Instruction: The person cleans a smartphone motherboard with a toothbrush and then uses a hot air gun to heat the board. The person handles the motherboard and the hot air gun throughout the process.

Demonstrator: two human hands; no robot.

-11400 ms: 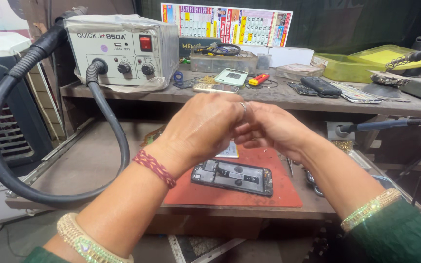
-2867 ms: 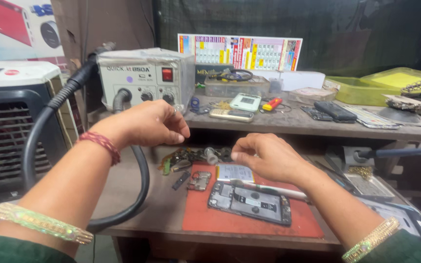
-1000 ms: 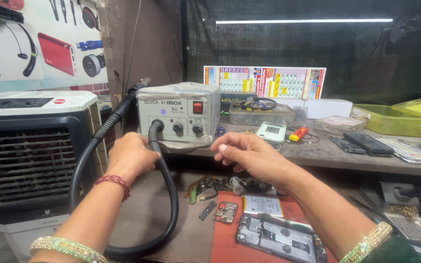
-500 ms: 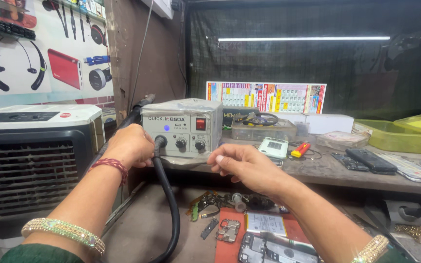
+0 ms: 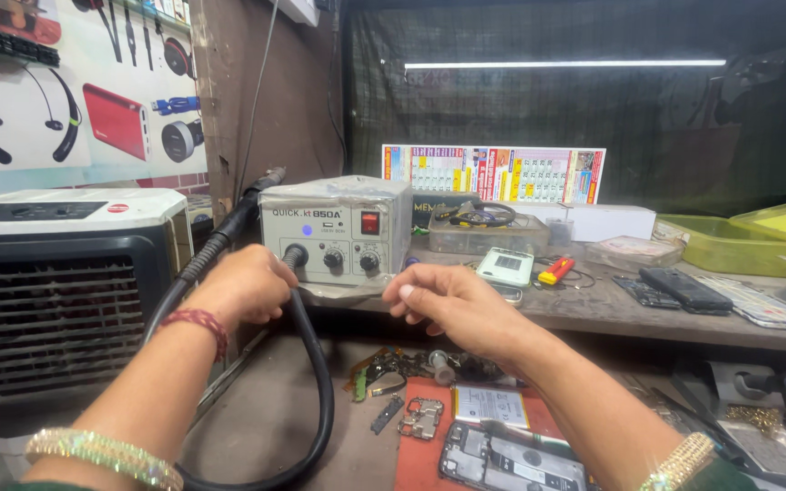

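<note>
Since half a second ago, left hand (image 5: 246, 286) has dropped slightly from the knobs and now sits, fingers curled shut, just in front of the grey hot-air station (image 5: 338, 227) by the black hose (image 5: 316, 391); whether it grips the hose, cannot tell. Right hand (image 5: 452, 305) hovers loosely curled and empty below the shelf (image 5: 593, 309), above the opened phone (image 5: 511, 459) on the red mat (image 5: 416, 464).

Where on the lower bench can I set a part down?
Bare bench lies inside the black hose loop, left of the red mat. Crowded: the scrap pile under the right hand, and the mat with the opened phone.
</note>
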